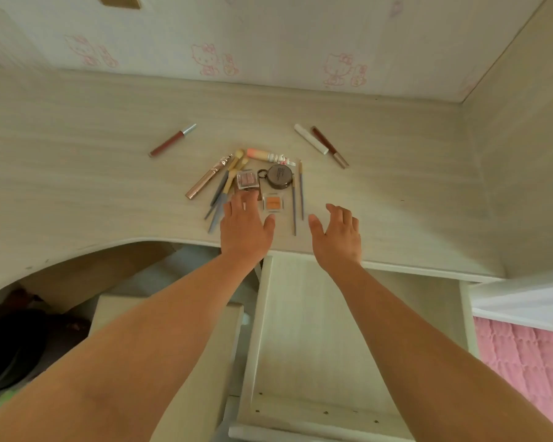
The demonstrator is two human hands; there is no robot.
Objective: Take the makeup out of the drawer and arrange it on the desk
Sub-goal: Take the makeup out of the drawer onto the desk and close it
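So the drawer [304,330] looks emptied, pale wood bottom showing bare, and all the makeup's up on the desk [77,186]. Sorting's only half done though: three slim tubes lie apart, while thin brushes [219,194], a round compact [280,176] and little square pans sit heaped. Left hand [245,229] and right hand [337,236] hover loose, holding nothing.

Pale wooden desk [77,173] bearing scattered makeup [256,180].
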